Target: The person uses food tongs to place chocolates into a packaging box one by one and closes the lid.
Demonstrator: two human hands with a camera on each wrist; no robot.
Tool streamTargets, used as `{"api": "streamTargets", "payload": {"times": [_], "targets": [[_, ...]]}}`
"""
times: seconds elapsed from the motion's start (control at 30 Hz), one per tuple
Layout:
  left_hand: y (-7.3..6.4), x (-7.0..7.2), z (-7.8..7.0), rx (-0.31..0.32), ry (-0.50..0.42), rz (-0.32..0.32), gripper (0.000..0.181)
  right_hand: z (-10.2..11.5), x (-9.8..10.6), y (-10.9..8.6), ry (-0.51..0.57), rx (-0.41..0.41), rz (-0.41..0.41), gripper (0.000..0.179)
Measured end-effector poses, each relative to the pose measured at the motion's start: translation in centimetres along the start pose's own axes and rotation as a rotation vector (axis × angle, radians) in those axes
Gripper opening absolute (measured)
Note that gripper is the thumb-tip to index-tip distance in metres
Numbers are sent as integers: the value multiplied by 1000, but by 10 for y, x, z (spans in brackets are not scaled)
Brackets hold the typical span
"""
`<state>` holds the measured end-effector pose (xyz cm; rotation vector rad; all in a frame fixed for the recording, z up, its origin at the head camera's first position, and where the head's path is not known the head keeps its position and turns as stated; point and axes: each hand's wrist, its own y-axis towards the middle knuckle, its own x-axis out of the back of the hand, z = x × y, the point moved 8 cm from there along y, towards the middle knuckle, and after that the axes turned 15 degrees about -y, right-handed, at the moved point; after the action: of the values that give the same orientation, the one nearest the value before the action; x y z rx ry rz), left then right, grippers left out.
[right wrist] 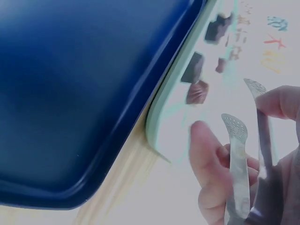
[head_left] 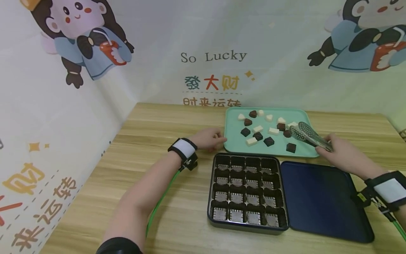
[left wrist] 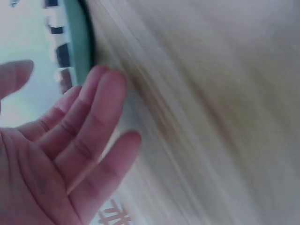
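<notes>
Left hand [head_left: 207,138]: fingers loosely extended, grasping nothing, at the left edge of the tray, presumably to steady it; firm contact cannot be told. Black sixteen-compartment rectangular box [head_left: 244,225]: near side, compartments uncovered, just beside the tray, which likely keeps reach short. Pale-green rectangular tray [head_left: 280,145]: far side, bearing small dark-brown and cream faceted pieces [head_left: 269,141], spread apart, perhaps for easier picking. Flat navy-blue rectangular lid [head_left: 323,201]: right of the box, leaving its top accessible. Silver metal perforated tongs [head_left: 311,135]: tips parted, nothing visibly between them, above the tray's right part. Right hand [head_left: 349,155]: fingers curled round the tongs, thumb opposed, seemingly to control their spread.
</notes>
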<state>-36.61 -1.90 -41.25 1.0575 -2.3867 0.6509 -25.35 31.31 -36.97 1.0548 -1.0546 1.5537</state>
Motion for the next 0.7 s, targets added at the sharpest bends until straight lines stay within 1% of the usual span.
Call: {"api": "streamTargets", "payload": {"times": [0.1, 0.17, 0.23, 0.3, 0.37, 0.43, 0.5, 0.6, 0.7], "targets": [[-29, 1, 0, -48, -85, 24, 32, 6, 0, -10, 14, 14, -30, 57], [-47, 0, 0, -54, -111, 45, 33, 10, 0, -15, 6, 20, -51, 55], [-59, -3, 0, -56, -118, 65, 36, 14, 1, -19, 1, 26, -68, 53], [-66, -7, -2, -70, -119, 89, 39, 17, 3, -22, -9, 27, -81, 53], [-68, -11, -5, -85, -105, 101, 42, 19, 5, -24, -14, 29, -89, 54], [-66, -15, -8, -99, -95, 107, 42, 23, 6, -25, -36, 24, -92, 59], [-64, -18, -10, -116, -57, 105, 40, 27, 7, -24, -69, 26, -91, 64], [-60, -22, -13, -158, -13, 102, 34, 32, 7, -22, -154, 39, -87, 69], [-57, -25, -17, -217, 32, 82, 27, 33, 9, -19, -250, 78, -80, 68]]}}
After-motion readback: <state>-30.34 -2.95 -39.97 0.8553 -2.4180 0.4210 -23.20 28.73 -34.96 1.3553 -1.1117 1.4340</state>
